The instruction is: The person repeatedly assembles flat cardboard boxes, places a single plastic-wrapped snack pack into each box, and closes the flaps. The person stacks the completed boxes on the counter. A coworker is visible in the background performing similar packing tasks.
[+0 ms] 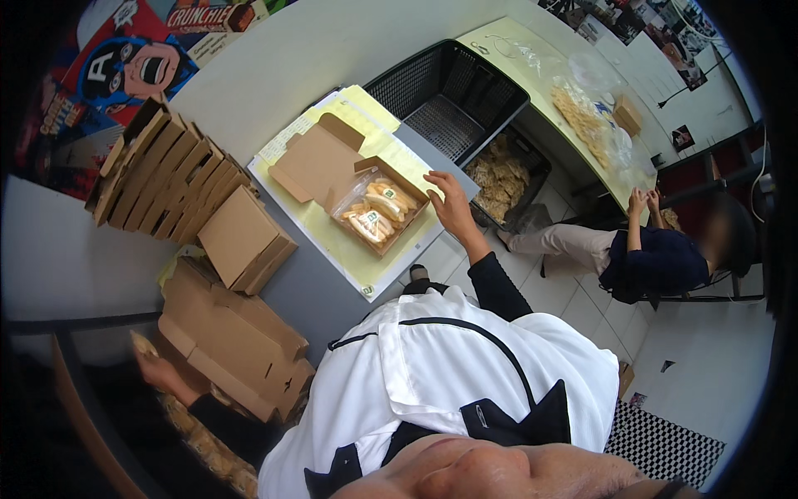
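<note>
An open cardboard box [408,234] lies on the paper-covered table before me, its lid [324,159] folded back. Inside it sit clear plastic packets of pale stick-shaped snacks [374,215] with round printed labels. My right hand [452,209] hovers at the box's right side, fingers apart and holding nothing; whether a fingertip touches the rim, I cannot tell. Far to the left, my left hand [161,372] grips a small snack packet [143,344], partly hidden by the fingers. Below that arm, more filled packets [206,443] lie in a row.
Closed boxes form a tall stack [168,178] at the left, beside another closed box [246,240]. A flattened carton [230,337] lies near my left arm. Black plastic crates [449,103] stand beyond the table. A co-worker [654,256] stands at the long yellow counter [517,68], right.
</note>
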{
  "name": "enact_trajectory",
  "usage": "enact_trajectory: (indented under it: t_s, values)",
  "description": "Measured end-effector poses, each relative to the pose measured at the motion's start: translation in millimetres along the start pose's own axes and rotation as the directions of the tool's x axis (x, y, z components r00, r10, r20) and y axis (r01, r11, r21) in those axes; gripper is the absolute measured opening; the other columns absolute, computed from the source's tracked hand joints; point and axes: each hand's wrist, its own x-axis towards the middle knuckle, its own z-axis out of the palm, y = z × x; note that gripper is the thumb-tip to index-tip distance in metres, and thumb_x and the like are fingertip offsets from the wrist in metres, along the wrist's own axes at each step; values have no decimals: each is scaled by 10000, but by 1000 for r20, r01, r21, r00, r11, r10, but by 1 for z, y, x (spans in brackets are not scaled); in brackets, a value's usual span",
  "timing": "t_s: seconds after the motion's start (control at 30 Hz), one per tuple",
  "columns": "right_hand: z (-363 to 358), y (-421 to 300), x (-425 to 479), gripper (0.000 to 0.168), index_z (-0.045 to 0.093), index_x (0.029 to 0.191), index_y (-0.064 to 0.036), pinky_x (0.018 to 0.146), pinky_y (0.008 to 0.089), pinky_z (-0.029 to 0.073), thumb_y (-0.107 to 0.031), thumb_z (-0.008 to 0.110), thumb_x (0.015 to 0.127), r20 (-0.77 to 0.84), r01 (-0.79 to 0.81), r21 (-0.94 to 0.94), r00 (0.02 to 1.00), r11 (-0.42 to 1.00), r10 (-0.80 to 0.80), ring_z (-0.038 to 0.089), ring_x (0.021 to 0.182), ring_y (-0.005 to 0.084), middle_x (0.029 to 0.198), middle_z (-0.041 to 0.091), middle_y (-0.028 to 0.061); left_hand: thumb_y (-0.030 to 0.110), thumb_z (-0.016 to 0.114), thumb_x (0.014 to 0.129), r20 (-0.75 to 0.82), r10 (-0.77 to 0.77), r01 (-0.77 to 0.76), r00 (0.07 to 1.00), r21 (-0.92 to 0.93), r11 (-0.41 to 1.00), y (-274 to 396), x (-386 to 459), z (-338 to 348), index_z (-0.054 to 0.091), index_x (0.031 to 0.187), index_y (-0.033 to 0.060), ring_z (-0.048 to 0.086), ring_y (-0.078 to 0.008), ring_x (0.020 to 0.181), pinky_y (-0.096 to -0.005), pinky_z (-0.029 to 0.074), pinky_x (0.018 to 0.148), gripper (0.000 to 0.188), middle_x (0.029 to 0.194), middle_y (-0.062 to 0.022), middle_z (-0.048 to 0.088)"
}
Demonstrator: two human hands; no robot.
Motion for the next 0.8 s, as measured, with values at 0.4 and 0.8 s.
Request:
enact_trajectory:
  t_s: [0.4, 0.8]
  values:
    - [-9, 1, 49, 324, 633, 1233, -69, 1005, 396, 458, -33, 620, 912, 195, 88, 257, 971, 962, -141, 566, 1195, 312, 1277, 588, 138, 58, 583, 951, -302, 249, -350, 920, -355, 867, 249, -129, -75, 571, 1351, 28, 627, -334, 1144, -405, 494, 976, 401, 1290, -186, 628]
    - [-37, -16, 60, 720, 150, 1556, -37, 1074, 346, 398, -336, 535, 1025, 563, -409, 807, 748, 426, -350, 473, 1314, 271, 1482, 401, 187, -115, 612, 823, -80, 689, -543, 720, -683, 488, 491, -266, 11, 629, 1276, 8, 602, -331, 1156, -421, 489, 975, 469, 1314, -178, 604]
